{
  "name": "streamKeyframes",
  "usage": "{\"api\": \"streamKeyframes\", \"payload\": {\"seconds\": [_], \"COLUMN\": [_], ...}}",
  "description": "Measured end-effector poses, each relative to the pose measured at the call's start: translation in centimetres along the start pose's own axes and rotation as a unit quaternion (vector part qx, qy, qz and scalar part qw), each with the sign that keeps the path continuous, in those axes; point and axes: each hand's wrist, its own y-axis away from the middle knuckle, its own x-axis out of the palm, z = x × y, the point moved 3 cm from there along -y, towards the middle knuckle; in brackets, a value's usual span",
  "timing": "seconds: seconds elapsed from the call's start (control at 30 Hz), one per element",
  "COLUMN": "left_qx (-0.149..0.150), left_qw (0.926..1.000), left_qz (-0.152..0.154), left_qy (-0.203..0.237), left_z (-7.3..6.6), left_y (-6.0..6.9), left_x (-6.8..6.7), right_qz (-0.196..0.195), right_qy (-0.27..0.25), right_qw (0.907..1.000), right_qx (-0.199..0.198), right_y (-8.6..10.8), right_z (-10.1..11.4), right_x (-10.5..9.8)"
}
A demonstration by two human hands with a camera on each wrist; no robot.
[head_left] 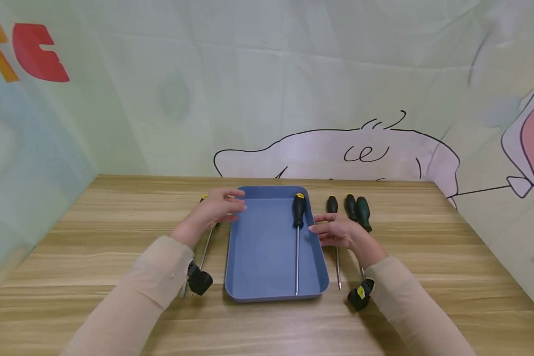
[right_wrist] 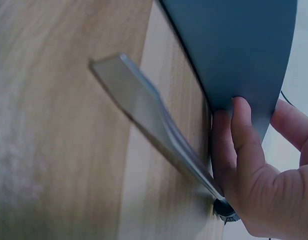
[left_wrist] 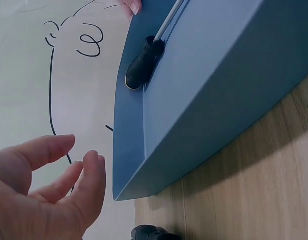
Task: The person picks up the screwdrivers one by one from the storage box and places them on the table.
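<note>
A blue rectangular tray (head_left: 262, 247) lies on the table between my hands. Along its right side rests a screwdriver (head_left: 297, 212) with a black handle and yellow end, its shaft toward me. My left hand (head_left: 218, 205) hovers at the tray's upper left edge; in the left wrist view its fingers (left_wrist: 94, 185) are loosely bent, apart from the wall, with nothing held. On the other side, my right hand (head_left: 338, 231) touches the tray's outer right wall, fingertips (right_wrist: 241, 112) against it in the right wrist view. Its hand and wrist partly cover the screwdrivers there.
Left of the tray lie screwdriver shafts (head_left: 207, 247), their handles mostly behind my left hand. To the right are a black screwdriver (head_left: 332, 203), another black handle (head_left: 350, 205) and a dark green handle (head_left: 363, 212). A printed cloth backdrop (head_left: 267, 99) stands behind the wooden table (head_left: 129, 222).
</note>
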Motion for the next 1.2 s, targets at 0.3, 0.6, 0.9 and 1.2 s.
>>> {"api": "streamKeyframes", "payload": {"seconds": [0.3, 0.6, 0.9, 1.2], "left_qx": [-0.016, -0.019, -0.025, -0.025], "left_qw": [0.9999, 0.9998, 0.9994, 0.9988], "left_qz": [0.002, 0.002, 0.010, 0.011], "left_qy": [0.005, -0.006, 0.020, 0.040], "left_z": [-0.2, -0.5, -0.4, -0.5], "left_y": [-0.4, -1.1, -1.8, -2.3], "left_x": [1.2, 3.0, 4.7, 6.5], "right_qz": [0.001, -0.001, 0.004, -0.003], "right_qy": [0.003, 0.006, 0.006, 0.010], "right_qw": [1.0000, 0.9999, 0.9999, 0.9999], "right_qx": [-0.004, -0.011, -0.013, -0.007], "right_y": [0.0, 0.0, 0.0, 0.0], "right_z": [-0.1, -0.1, -0.1, -0.1], "right_x": [0.0, 0.0, 0.0, -0.1]}}
